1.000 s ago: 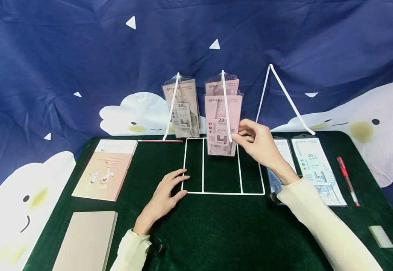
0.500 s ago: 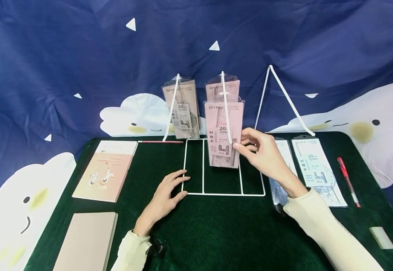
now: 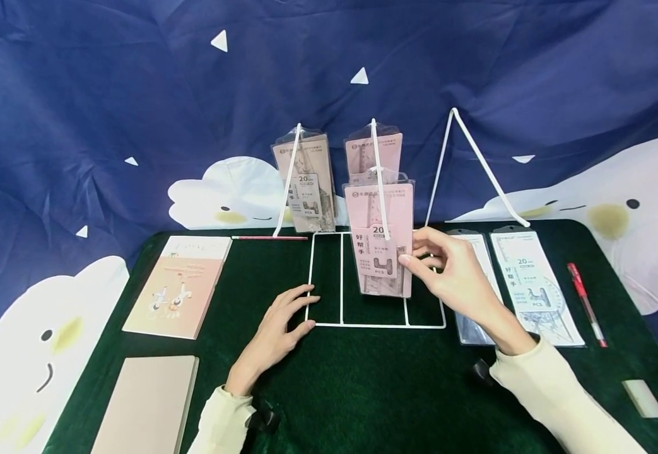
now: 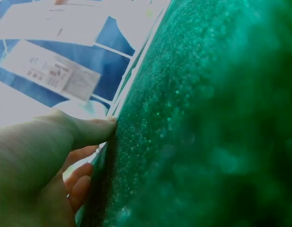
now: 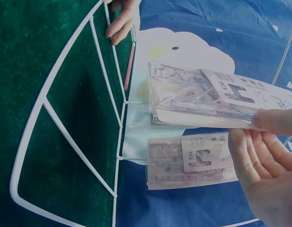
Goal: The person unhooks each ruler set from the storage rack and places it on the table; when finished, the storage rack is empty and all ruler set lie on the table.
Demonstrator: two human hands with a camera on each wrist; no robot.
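My right hand [image 3: 453,271] pinches the right edge of a pink packaged ruler set [image 3: 374,271] between thumb and fingers. The pack's top is on the middle white prong, partway along it. A second pink ruler set [image 3: 359,153] hangs behind on the same prong. To the left, a grey-brown ruler set [image 3: 320,165] hangs on another prong. My left hand [image 3: 274,328] rests with relaxed fingers at the left side of the white wire rack's base [image 3: 380,325]. In the right wrist view, the held pack [image 5: 183,92] shows clear rulers inside.
The right prong [image 3: 479,154] carries no pack. Two blue-and-white ruler sets [image 3: 539,284] lie right of the rack, near a red pen [image 3: 587,302] and an eraser [image 3: 643,398]. Left are an illustrated notebook [image 3: 175,284], a plain notebook [image 3: 144,403] and a red pencil [image 3: 269,238].
My right hand has drawn the front pink ruler set forward and down along the prong, away from the one behind it. The left hand has stayed in place.
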